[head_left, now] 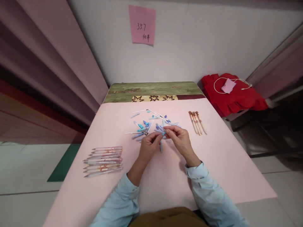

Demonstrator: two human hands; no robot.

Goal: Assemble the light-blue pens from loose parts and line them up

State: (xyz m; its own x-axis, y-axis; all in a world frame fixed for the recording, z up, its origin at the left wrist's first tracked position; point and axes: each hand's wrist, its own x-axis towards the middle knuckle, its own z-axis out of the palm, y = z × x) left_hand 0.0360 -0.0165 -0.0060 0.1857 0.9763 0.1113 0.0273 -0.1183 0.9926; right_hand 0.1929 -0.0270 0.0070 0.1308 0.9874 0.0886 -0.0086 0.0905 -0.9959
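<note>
My left hand (150,144) and my right hand (179,138) meet over the middle of the table, fingertips pinched close together. Between them shows a small light-blue pen part (163,133), mostly covered by the fingers. Around and beyond the hands lies a loose heap of blue and lilac pen parts (141,126), with barrels, small caps and thin white refills (133,133) mixed together. One turquoise pen barrel (161,147) lies just below the fingertips. Which hand bears more of the held part I cannot tell.
A row of whitish pens with printed barrels (104,160) lies at the left. Several brown-topped pens (197,123) lie at the right. A pale sheet (165,183) covers the table. Behind the table's right corner, a white cable (216,86) and pink paper rest on red cloth (236,102).
</note>
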